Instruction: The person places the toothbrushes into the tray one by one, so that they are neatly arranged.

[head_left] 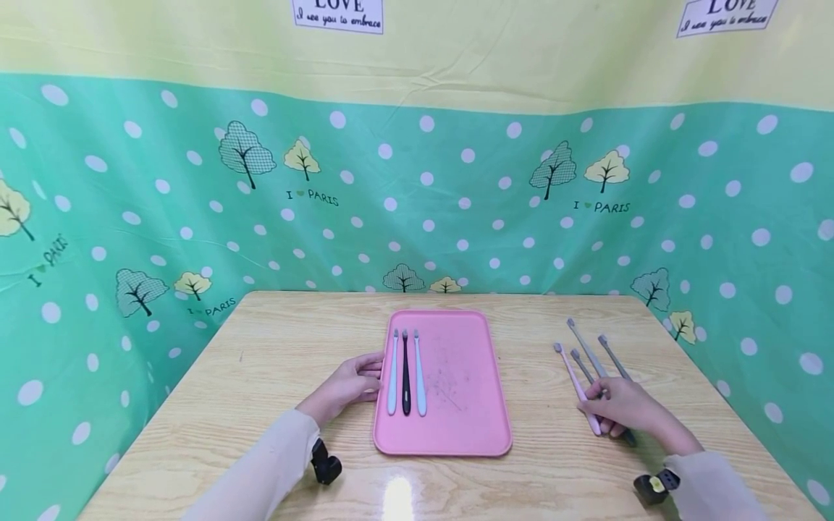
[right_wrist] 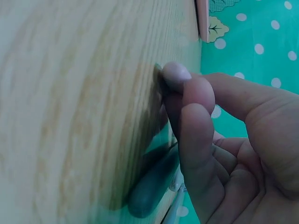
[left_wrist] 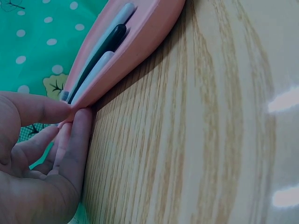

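Table (head_left: pixel 300 322): wood-grain, glossy nr front edge. Tray (head_left: pixel 456 436): smooth plastic, semi-matt, scuffed mid. Toothbrushes (head_left: pixel 406 373): smooth plastic. Curtain (head_left: pixel 423 159) past back edge: creased cloth.

The person wears long, loose-looking sleeves in a pale off-white, plain across the part in view. The left sleeve (head_left: pixel 257 467) reaches almost to the wrist, its cuff soft and lightly creased. The right sleeve (head_left: pixel 713 488) matches it in colour. Near the left cuff sits a small black wrist camera (head_left: pixel 328 469), blocky with rounded corners. Its counterpart, the right wrist camera (head_left: pixel 645 492), is also black and bears a small yellowish patch (head_left: pixel 656 484), with a dark strap (head_left: pixel 669 478) beside it. The left hand (head_left: pixel 350 380) and right hand (head_left: pixel 627 405) are bare; creases line the finger joints.
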`<state>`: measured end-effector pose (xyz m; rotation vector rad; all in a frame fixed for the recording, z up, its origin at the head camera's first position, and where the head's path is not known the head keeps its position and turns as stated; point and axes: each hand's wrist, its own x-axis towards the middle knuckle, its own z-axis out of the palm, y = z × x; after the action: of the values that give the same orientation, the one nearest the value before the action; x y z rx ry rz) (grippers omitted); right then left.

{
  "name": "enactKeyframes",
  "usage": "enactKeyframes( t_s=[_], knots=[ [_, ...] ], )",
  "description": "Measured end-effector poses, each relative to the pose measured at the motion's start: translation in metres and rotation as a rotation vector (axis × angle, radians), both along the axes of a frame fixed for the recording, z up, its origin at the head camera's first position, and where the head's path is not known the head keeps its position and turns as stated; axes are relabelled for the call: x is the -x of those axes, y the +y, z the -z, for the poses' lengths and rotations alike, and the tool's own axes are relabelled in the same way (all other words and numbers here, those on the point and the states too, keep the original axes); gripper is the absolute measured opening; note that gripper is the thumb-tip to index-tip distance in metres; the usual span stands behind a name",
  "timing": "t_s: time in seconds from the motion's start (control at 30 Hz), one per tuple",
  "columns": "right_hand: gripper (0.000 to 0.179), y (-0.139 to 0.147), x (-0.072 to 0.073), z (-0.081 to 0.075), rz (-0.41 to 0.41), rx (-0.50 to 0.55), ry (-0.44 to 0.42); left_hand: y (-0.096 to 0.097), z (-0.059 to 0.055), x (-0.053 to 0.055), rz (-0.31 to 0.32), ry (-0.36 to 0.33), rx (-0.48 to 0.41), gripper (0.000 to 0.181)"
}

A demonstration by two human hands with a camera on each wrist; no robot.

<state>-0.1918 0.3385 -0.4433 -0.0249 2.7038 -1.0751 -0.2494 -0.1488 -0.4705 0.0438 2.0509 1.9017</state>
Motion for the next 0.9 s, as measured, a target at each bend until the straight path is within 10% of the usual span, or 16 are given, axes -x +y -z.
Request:
enactKeyframes(
  t_s=[0.9],
  knots=[
    [0.039,-0.018,0.007,-0.003,-0.078,0.176,-0.011,0.0,-0.005,-0.002,0.006,-0.005,-0.009,0.066]
  ],
)
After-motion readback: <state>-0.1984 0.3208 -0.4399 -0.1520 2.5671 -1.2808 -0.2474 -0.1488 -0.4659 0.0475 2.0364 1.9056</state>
